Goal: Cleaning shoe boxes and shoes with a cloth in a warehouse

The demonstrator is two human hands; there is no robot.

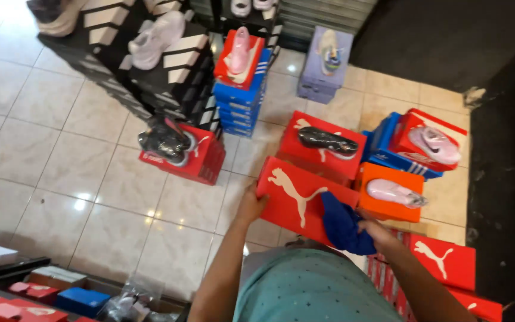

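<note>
Head view, looking down over a tiled shop floor (61,173). We see the person's left hand (250,206) closed on the near left edge of a red shoebox (302,200), thumb on the lid and fingers curled under, so the box is held tilted just above the floor at the centre of the view. The right hand (378,231) is closed around a blue cloth (341,226), which is pressed against the lid's right end, at 4 o'clock from the box's middle.

At 12 o'clock from the held box, just beyond it, we note a second red box (344,160) carrying a black shoe (327,141). At 3 o'clock lies an orange box (382,209) with a pale pink shoe (396,192) on top. At 2 o'clock stands a blue box (388,152) under a red box (424,134) bearing a pink-and-white sneaker (435,144). At 10 o'clock a red box (201,161) holds a black sneaker (165,142); behind it rises a stack of black striped boxes (150,59). At 11 o'clock is a stack of blue boxes (239,104) topped by a red box with a pink shoe (239,50). Farther off at 12 o'clock a lavender box (323,71) carries a light-coloured shoe (329,50). More red boxes (442,259) lie at 5 o'clock beside the right forearm.
</note>
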